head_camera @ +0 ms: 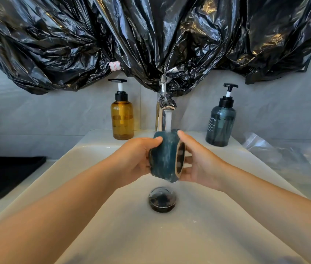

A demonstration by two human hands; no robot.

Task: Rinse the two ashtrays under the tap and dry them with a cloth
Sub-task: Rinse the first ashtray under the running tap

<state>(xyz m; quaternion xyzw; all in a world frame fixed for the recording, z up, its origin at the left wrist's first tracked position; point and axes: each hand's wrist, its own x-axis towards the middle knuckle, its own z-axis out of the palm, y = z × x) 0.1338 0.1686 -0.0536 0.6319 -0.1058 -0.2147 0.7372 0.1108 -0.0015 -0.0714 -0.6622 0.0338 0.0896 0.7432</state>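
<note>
Rinsing step: both hands, left hand (135,159) and right hand (198,161), gripped one ashtray (165,157) sideways under the tap (165,103); turning it seemed next.

Both bare forearms reach forward from the lower corners and converge at centre frame. Left hand (137,159): palm turned inward to the right, thumb hooked over the top of the held ashtray (167,156), fingers wrapped behind its near side. Right hand (198,161): palm facing left toward the other hand, thumb up along the upper edge, fingers spread under and behind the open face, wrist roughly straight.
</note>
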